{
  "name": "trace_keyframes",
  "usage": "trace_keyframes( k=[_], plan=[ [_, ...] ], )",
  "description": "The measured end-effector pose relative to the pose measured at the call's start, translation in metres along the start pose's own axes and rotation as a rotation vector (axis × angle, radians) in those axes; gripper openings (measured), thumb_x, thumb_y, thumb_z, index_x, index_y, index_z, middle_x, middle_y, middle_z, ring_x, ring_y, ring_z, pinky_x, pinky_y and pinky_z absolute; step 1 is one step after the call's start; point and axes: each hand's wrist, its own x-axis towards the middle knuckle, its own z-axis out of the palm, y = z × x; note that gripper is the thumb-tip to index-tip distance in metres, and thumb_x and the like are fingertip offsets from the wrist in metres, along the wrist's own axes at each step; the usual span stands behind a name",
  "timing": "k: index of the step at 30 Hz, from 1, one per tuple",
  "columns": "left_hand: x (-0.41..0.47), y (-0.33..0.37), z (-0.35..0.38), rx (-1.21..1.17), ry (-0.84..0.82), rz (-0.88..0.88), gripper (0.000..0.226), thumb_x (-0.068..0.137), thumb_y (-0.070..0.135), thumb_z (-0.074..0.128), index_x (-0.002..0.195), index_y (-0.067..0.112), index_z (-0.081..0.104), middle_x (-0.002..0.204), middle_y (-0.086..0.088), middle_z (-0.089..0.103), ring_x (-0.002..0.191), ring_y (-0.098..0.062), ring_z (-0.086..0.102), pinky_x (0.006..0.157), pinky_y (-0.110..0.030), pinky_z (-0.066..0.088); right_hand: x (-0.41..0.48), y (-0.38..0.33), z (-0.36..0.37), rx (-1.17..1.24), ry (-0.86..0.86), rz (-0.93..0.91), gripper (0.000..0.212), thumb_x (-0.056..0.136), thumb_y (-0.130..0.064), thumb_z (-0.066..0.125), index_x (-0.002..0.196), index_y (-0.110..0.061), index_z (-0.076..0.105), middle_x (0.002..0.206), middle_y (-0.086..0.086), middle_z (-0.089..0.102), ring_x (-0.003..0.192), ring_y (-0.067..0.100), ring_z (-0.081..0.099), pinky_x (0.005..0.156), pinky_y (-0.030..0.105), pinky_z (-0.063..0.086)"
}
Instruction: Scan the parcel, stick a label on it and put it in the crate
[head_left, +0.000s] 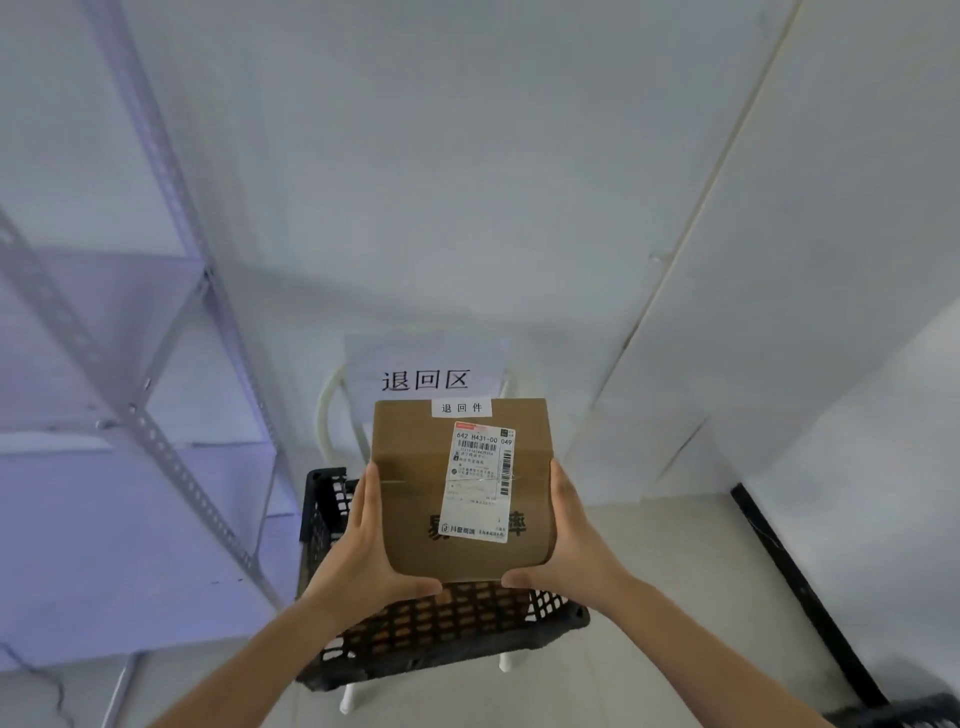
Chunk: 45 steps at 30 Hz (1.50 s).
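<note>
A brown cardboard parcel (415, 499) was held up in mid-air between both hands, directly above a black lattice crate (457, 631). The left hand (363, 551) pressed flat against the parcel's left side, fingers extended upward along the edge and the thumb tucked under the near bottom edge. The right hand (563, 540) mirrored it on the right side, palm against the cardboard and thumb curled beneath the near corner. Both hands were thus closed on the parcel, clamping it from opposite sides.

On the parcel's upward face sat a white shipping label (480, 486) with barcodes and printed text, placed right of centre. A smaller white sticker (461, 408) with three printed characters lay at the far edge of the same face.

The crate rested on a white-legged chair (332, 410), whose curved backrest showed just behind the parcel. A white paper sign (426, 369) with three large black characters was fixed on the chair back, beyond the parcel. To the left stood a grey metal shelving rack (156, 431). A pale wall (467, 156) filled the far background.
</note>
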Motion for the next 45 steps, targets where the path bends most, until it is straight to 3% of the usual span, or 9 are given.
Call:
trace_keyframes(
  k=[4,9,14,23,37,42,45],
  plan=[
    [0.009,-0.031,0.028,0.006,-0.028,-0.093,0.160,0.032,0.072,0.081,0.136,0.050,-0.039,0.159,0.015,-0.002,0.122,-0.005,0.037,0.098,-0.034,0.049,0.024,0.040,0.028,-0.033,-0.137,0.046,0.152,0.046,-0.065,0.085,0.137,-0.050,-0.037,0.159,-0.020,-0.014,0.148,0.009,0.003,0.121,0.042,0.020],
    [0.030,-0.087,0.065,-0.009,-0.101,-0.151,0.158,0.031,0.079,0.077,0.130,0.053,-0.044,0.158,0.018,-0.007,0.121,-0.006,0.039,0.091,-0.025,0.048,0.057,0.092,0.070,-0.059,-0.232,0.116,0.157,0.051,-0.064,0.084,0.144,-0.028,-0.037,0.160,-0.011,-0.024,0.149,0.010,-0.005,0.121,0.036,0.012],
    [0.050,-0.149,0.109,-0.020,-0.178,-0.237,0.155,0.039,0.072,0.080,0.115,0.054,-0.054,0.159,0.012,-0.017,0.135,-0.013,0.033,0.109,-0.033,0.041,0.089,0.141,0.117,-0.068,-0.307,0.164,0.156,0.055,-0.058,0.085,0.143,-0.025,-0.038,0.160,-0.008,-0.025,0.148,0.014,0.006,0.120,0.035,0.015],
    [0.079,-0.219,0.161,0.062,-0.239,-0.363,0.153,0.049,0.065,0.081,0.117,0.039,-0.054,0.158,0.006,-0.030,0.136,-0.018,0.039,0.106,-0.029,0.042,0.132,0.210,0.182,-0.106,-0.368,0.175,0.156,0.050,-0.063,0.085,0.125,-0.034,-0.049,0.155,-0.011,-0.034,0.146,0.013,0.015,0.115,0.030,0.025],
    [0.091,-0.252,0.183,0.112,-0.252,-0.371,0.154,0.043,0.069,0.076,0.109,0.044,-0.061,0.158,0.006,-0.030,0.136,-0.018,0.041,0.105,-0.029,0.045,0.147,0.239,0.212,-0.077,-0.375,0.197,0.161,0.047,-0.060,0.087,0.128,-0.035,-0.049,0.154,-0.013,-0.035,0.146,0.010,0.008,0.117,0.030,0.021],
    [0.089,-0.242,0.179,0.157,-0.259,-0.386,0.155,0.050,0.065,0.079,0.126,0.029,-0.051,0.158,-0.003,-0.031,0.144,-0.022,0.031,0.112,-0.034,0.039,0.147,0.229,0.208,-0.185,-0.405,0.219,0.160,0.051,-0.063,0.084,0.132,-0.027,-0.048,0.156,-0.002,-0.037,0.149,0.017,0.008,0.117,0.037,0.023],
    [0.089,-0.220,0.167,0.219,-0.263,-0.412,0.147,0.062,0.060,0.078,0.143,0.014,-0.037,0.159,-0.008,-0.027,0.150,-0.025,0.015,0.118,-0.037,0.031,0.145,0.206,0.201,-0.369,-0.379,0.229,0.144,0.063,-0.073,0.069,0.146,-0.014,-0.033,0.157,0.005,-0.034,0.150,0.025,-0.009,0.121,0.046,0.007]
  ],
)
